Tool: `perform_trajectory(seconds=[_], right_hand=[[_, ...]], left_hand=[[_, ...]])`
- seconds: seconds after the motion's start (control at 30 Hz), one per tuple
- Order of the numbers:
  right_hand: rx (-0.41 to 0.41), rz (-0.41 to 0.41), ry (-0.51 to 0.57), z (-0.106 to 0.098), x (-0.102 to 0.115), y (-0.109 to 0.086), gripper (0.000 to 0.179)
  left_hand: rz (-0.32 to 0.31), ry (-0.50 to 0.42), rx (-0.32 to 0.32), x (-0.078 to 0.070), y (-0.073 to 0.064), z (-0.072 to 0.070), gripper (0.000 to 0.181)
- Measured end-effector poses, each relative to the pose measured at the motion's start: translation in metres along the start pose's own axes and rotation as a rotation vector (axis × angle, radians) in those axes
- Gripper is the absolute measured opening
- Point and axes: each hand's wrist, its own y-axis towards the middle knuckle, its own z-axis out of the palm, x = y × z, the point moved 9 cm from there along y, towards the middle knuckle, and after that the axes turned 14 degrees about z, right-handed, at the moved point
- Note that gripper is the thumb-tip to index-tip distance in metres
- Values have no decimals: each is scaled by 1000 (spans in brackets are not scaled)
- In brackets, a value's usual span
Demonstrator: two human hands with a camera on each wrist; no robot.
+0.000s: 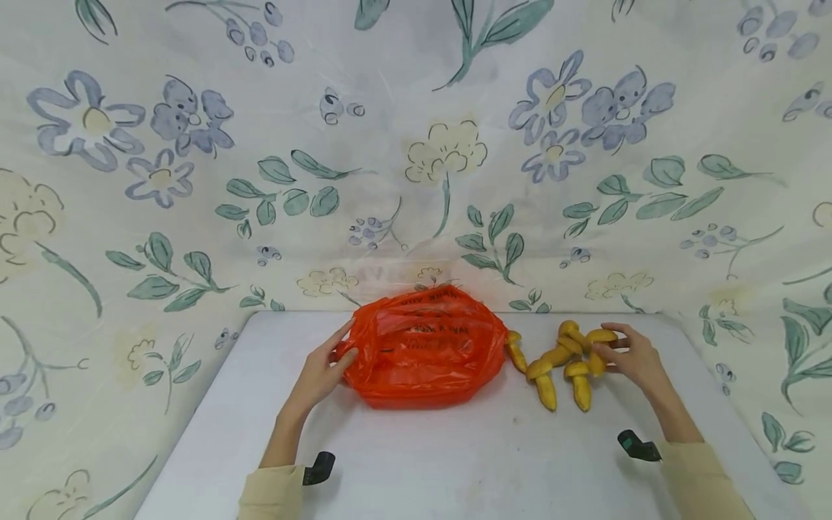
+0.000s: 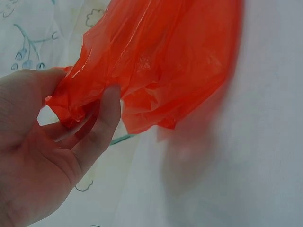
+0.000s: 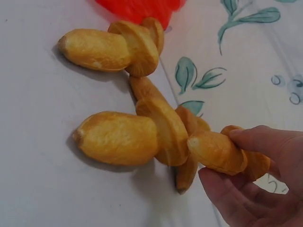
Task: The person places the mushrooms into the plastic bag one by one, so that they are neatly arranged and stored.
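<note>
A red plastic bag (image 1: 425,354) with dark print lies puffed up at the back middle of the table. My left hand (image 1: 325,368) grips its left end; in the left wrist view, crumpled film (image 2: 71,104) sits between thumb and fingers. To the right of the bag lie several yellow mushrooms with brownish caps, among them one (image 3: 118,139) lying with its stem toward the near side. My right hand (image 1: 637,357) pinches another yellow mushroom (image 3: 218,151) by its stem and cap, at the right end of the group. One mushroom (image 1: 516,352) lies right against the bag's right edge.
The white table (image 1: 455,462) ends at a flowered cloth (image 1: 390,144) hanging behind and around it. A black wrist camera (image 1: 318,468) sticks out from the left cuff, and another (image 1: 637,445) from the right one.
</note>
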Motion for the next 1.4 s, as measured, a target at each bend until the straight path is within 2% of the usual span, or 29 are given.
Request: perform_trajectory(seconds=[0.33,0.53,0.87,1.13,1.3,1.4], right_hand=[[-2,-26,-18,-1,19,3,64],[-7,-32,-22,3,31,5,65],[7,-29,-24,12,47,6,64],[13,-27,-56,19,63,6,64],[13,-23,-56,24,72,8,62],[21,-47,-43,27,80,7,61]], left_hand=[[12,-28,3,-1,4,4,61],[27,-13,1,-3,6,2,61],[12,-10,8,0,4,3,61],[53,6,-10,-3,2,0,60],[43,1,-4,-3,2,0,61],[36,1,-2,-2,2,0,61]])
